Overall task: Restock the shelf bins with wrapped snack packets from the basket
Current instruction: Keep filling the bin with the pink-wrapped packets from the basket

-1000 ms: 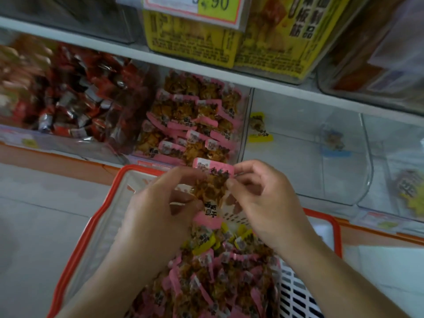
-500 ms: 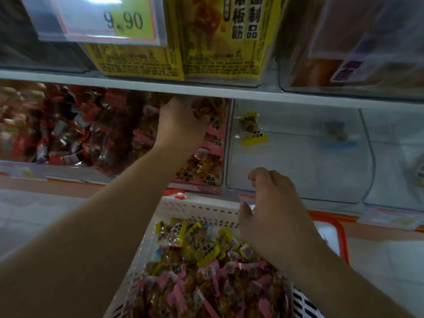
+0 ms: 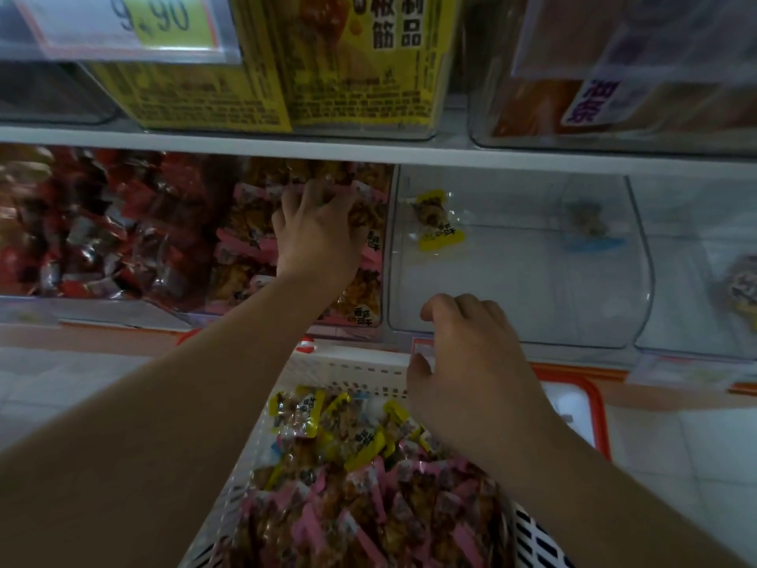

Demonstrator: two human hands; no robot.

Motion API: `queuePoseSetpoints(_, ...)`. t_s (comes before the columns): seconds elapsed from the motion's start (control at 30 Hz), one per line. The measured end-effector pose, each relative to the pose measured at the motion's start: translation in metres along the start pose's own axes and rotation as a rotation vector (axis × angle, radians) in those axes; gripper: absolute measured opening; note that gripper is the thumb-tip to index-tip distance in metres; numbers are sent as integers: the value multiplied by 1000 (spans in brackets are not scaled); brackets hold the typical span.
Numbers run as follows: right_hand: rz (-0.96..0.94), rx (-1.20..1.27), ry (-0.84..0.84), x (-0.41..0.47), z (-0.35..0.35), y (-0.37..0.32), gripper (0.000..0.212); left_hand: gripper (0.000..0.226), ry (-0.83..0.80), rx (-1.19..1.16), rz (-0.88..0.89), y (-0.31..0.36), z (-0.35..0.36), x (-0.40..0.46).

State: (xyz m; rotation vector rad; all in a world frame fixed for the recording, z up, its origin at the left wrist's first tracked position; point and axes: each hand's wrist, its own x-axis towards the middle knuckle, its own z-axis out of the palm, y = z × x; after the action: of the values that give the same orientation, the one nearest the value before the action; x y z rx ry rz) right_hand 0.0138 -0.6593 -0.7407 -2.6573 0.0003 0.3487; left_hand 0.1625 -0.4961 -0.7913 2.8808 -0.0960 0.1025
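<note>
A white perforated basket (image 3: 348,364) sits low in the middle, heaped with pink-wrapped snack packets (image 3: 368,510) and some yellow-wrapped ones (image 3: 311,407) at its far end. My left hand (image 3: 319,235) reaches into the clear shelf bin of pink packets (image 3: 241,223), palm down, fingers spread over the heap near its back. My right hand (image 3: 471,371) hovers over the basket's far rim, fingers loosely curled around nothing. The neighbouring clear bin (image 3: 512,289) holds a single yellow packet (image 3: 440,223).
A bin of red-wrapped snacks (image 3: 82,231) stands left of the pink one. Further right, one clear bin holds a blue-edged packet (image 3: 590,223). A red-rimmed basket (image 3: 596,403) lies under the white one. Yellow boxes (image 3: 348,67) and a 9.90 price tag (image 3: 143,22) fill the upper shelf.
A second ago both hands held a pink packet above the basket. My left hand has since carried it into the pink bin, and my right hand has let go and stayed above the basket.
</note>
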Motion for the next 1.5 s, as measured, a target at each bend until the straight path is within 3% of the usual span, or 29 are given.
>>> queuePoseSetpoints(0.2, -31, 172, 140, -5, -9, 5, 36, 41, 112, -164, 62, -8, -34, -30)
queuePoseSetpoints(0.3, -130, 324, 247, -14, -20, 3, 27, 45, 98, -265, -27, -22, -65, -70)
queuePoseSetpoints(0.37, -114, 446, 127, -22, -22, 4, 39, 49, 51, -313, -160, -34, -85, -107)
queuePoseSetpoints(0.43, -23, 351, -108, -25, -11, 7, 41, 51, 29, -323, -263, -50, -99, -147)
queuePoseSetpoints(0.53, 85, -2, -442, -25, 28, 25, 26, 63, -33, -211, -394, -74, -104, -197)
queuePoseSetpoints(0.6, 176, -51, -473, -30, 54, 41, 12, 77, -146, -174, -495, -88, -99, -220)
queuePoseSetpoints(0.73, 359, -20, -394, -44, 101, 69, 42, 80, -381, -277, -686, -100, -85, -241)
queuePoseSetpoints(0.83, 458, -70, -350, -48, 140, 84, 88, 75, -420, -233, -677, -102, -80, -239)
queuePoseSetpoints(0.9, 461, -65, -326, -48, 156, 88, 93, 73, -439, -236, -685, -103, -81, -238)
queuePoseSetpoints(0.97, 474, -63, -288, -46, 156, 87, 80, 70, -462, -244, -707, -105, -81, -235)
queuePoseSetpoints(1.1, 435, -38, -195, -43, 132, 74, 32, 73, -482, -271, -772, -108, -82, -229)
queuePoseSetpoints(1.17, 366, -55, -191, -40, 117, 64, 16, 77, -381, -245, -717, -104, -88, -227)
queuePoseSetpoints(1.23, 279, 6, -197, -36, 96, 45, 16, 62, -173, -257, -594, -91, -99, -223)
queuePoseSetpoints(1.3, 166, 125, -221, -38, 67, 19, 12, 28, -74, -393, -499, -73, -108, -219)
queuePoseSetpoints(1.33, 84, 188, -210, -43, 53, 3, 14, 14, -134, -507, -511, -64, -111, -217)
queuePoseSetpoints(1.43, -153, 381, -9, -60, 28, -34, 30, 37, -425, -1061, -734, -41, -110, -213)
queuePoseSetpoints(1.5, -270, 453, 98, -66, 27, -49, 38, 46, -469, -1352, -815, -36, -110, -210)
